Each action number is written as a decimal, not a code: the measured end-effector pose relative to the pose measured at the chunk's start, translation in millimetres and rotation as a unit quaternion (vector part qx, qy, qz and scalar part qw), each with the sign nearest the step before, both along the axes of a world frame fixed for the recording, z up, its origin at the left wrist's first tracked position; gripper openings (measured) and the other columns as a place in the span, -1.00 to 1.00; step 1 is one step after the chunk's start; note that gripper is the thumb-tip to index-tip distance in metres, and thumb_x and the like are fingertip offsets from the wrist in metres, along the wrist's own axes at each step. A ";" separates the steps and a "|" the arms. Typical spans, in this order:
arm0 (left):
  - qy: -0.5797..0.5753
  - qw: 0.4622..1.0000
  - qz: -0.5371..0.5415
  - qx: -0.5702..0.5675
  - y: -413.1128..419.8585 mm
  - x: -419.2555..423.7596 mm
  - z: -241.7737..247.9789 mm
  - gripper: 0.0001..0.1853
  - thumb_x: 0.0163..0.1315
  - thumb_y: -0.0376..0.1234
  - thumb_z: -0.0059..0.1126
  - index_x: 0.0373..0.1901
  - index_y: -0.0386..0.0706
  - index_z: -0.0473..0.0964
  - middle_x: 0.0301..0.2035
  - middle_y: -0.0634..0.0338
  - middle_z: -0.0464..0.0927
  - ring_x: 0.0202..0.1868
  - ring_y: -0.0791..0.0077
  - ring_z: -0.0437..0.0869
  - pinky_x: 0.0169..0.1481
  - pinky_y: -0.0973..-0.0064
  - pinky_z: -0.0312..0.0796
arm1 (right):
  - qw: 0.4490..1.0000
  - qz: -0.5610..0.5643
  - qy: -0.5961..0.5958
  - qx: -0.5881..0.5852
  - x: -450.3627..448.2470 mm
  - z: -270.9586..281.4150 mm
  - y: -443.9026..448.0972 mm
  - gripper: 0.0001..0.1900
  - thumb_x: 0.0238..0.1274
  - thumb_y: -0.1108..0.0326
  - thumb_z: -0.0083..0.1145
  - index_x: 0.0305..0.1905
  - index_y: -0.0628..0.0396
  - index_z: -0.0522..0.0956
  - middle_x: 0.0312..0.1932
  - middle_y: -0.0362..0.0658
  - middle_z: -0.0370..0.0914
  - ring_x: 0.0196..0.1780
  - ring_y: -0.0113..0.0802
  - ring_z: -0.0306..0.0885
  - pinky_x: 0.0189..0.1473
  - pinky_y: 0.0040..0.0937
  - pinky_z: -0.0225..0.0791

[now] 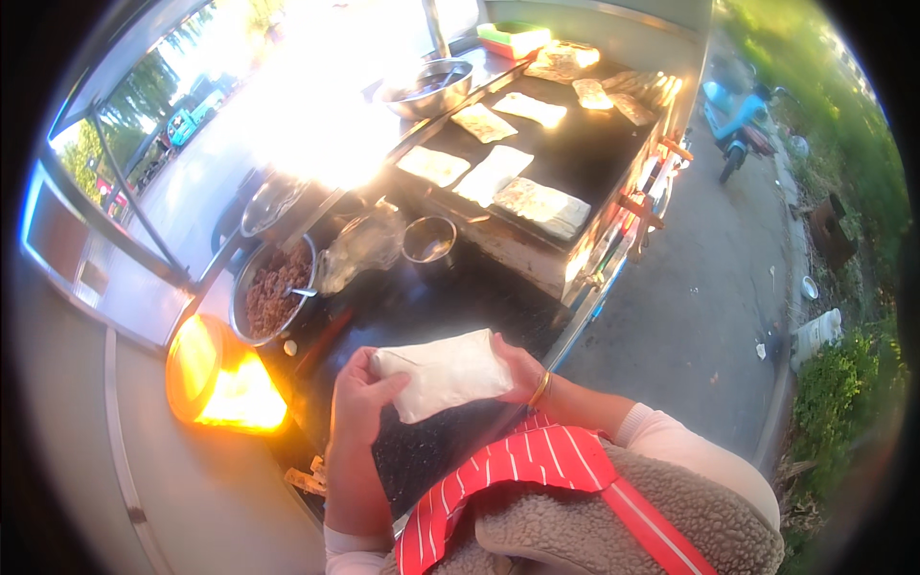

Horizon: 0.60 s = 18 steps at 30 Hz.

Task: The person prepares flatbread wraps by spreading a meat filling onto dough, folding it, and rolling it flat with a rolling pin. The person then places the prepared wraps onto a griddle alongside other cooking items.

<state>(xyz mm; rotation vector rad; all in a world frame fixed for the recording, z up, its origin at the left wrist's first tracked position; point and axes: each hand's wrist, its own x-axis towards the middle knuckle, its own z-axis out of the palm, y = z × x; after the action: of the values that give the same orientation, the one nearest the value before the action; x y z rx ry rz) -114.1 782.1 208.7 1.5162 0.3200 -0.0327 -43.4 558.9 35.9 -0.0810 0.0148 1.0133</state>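
Note:
Between my two hands hangs a folded rectangle of raw dough [445, 374], held above the dark, wet-looking worktop [424, 453]. My left hand [363, 381] grips its left end, thumb on the upper face and fingers out of sight behind. At the right end, my right hand [523, 370] supports the edge, its fingers partly hidden under the dough. Ahead lies a flat black griddle [575, 158], where several flat dough pieces rest, among them a lightly browned one [543, 207] at the near edge.
A steel bowl of minced filling [277, 291] with a spoon stands at left, beside a crumpled plastic bag [363, 244] and a metal cup [429, 241]. A brightly sunlit orange container [223, 377] sits nearer. Another steel bowl [431, 86] is behind the griddle. Glare hides the upper middle.

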 end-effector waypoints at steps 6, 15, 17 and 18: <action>0.064 0.992 -0.061 -0.090 -6.3 105.4 -30.0 -0.72 0.24 -0.50 0.31 -0.03 -0.28 0.49 -0.09 0.07 0.68 -0.12 0.36 0.74 0.02 0.40 0.59 | 0.970 -0.094 -0.193 -0.117 63.5 103.2 -63.1 -0.34 0.34 0.27 0.33 0.47 0.14 0.36 0.35 -0.08 0.49 0.34 -0.26 0.51 0.37 -0.21 0.41; -0.266 0.930 -0.234 -0.092 -222.3 317.1 -39.5 -0.55 0.16 -0.43 0.39 0.09 -0.28 0.49 -0.08 0.13 0.61 -0.04 0.41 0.65 0.09 0.42 0.51 | 0.950 -0.232 -0.190 -0.084 226.6 181.4 -169.4 -0.46 0.26 0.65 0.23 0.35 0.21 0.48 0.17 -0.09 0.63 0.17 -0.30 0.63 0.27 -0.34 0.47; -0.231 0.913 -0.272 -0.197 -255.3 357.5 -40.4 -0.54 0.18 -0.36 0.38 0.10 -0.27 0.48 -0.07 0.13 0.61 -0.02 0.38 0.65 0.12 0.41 0.49 | 0.956 -0.229 -0.143 -0.116 255.1 196.1 -198.5 -0.48 0.27 0.67 0.16 0.34 0.22 0.47 0.17 -0.08 0.62 0.18 -0.27 0.63 0.28 -0.32 0.47; -0.211 0.907 -0.292 -0.218 -269.8 377.9 -41.2 -0.57 0.25 -0.31 0.32 0.11 -0.27 0.47 -0.07 0.13 0.61 0.00 0.36 0.65 0.15 0.38 0.48 | 0.953 -0.242 -0.142 -0.117 270.9 190.1 -212.2 -0.50 0.29 0.64 0.15 0.34 0.24 0.46 0.18 -0.07 0.61 0.20 -0.26 0.61 0.30 -0.30 0.45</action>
<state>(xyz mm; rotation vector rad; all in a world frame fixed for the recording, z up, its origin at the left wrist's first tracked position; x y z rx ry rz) 263.7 512.3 167.4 1.0857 -0.4745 -0.2318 227.6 346.8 226.0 -0.4200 -0.1036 0.4987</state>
